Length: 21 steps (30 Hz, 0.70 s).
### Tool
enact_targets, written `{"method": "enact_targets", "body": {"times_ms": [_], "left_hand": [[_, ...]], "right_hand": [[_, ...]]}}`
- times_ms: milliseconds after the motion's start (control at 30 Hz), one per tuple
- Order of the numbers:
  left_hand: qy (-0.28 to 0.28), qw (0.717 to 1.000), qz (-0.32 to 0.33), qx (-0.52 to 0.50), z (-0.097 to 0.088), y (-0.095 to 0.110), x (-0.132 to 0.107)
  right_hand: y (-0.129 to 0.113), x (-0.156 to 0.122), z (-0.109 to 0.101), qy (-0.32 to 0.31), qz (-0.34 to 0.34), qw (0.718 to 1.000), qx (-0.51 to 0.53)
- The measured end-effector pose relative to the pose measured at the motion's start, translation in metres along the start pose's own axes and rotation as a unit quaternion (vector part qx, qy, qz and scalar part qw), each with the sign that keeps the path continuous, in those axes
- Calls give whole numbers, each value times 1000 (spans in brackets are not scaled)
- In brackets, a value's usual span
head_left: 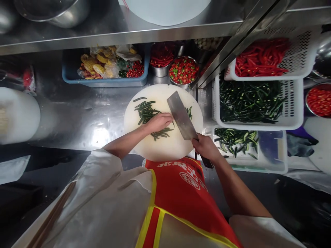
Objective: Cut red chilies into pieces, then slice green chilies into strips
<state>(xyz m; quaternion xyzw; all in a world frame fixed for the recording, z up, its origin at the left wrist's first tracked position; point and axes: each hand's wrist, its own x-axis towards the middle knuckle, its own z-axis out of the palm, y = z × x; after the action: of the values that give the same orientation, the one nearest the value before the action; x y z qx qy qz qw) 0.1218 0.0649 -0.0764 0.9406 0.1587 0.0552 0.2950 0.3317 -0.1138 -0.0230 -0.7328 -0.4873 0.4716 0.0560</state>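
My right hand [206, 147] grips the dark handle of a cleaver [182, 115]. Its broad blade is tilted across the right half of a round white cutting board [162, 153], left of some sliced green chili pieces [189, 112]. On the board my left hand [160, 122] is closed, fingers curled down, with a thin dark end of green chili showing at the fingertips. Whole green chilies [146, 111] lie in a pile behind that hand, and more of them [162, 133] stick out on its near side.
A white basket of green chilies [248, 100] stands at right, below a basket of red chilies [261, 58]. Nearer is a plastic tub [271, 148] with cut green chilies. Behind the board are a blue tub [103, 82] and a bowl of chopped red chilies [183, 70], under a steel shelf edge [165, 32].
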Motion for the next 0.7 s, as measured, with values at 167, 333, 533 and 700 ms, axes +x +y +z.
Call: {"method": "enact_targets", "body": {"times_ms": [167,333,533,700], "left_hand": [[-60,995,-37,66,-18,10,-23],[-78,992,-22,97,-15,18,-31],[-8,998,16,56,-20,15,-4],[-1,996,2,86,4,14,9]], "right_hand": [[18,-31,-6,0,-24,998,-56],[24,-45,2,-31,-41,996,-67],[28,-39,5,7,-21,1000,-20],[26,-39,4,-9,0,1000,21]]}}
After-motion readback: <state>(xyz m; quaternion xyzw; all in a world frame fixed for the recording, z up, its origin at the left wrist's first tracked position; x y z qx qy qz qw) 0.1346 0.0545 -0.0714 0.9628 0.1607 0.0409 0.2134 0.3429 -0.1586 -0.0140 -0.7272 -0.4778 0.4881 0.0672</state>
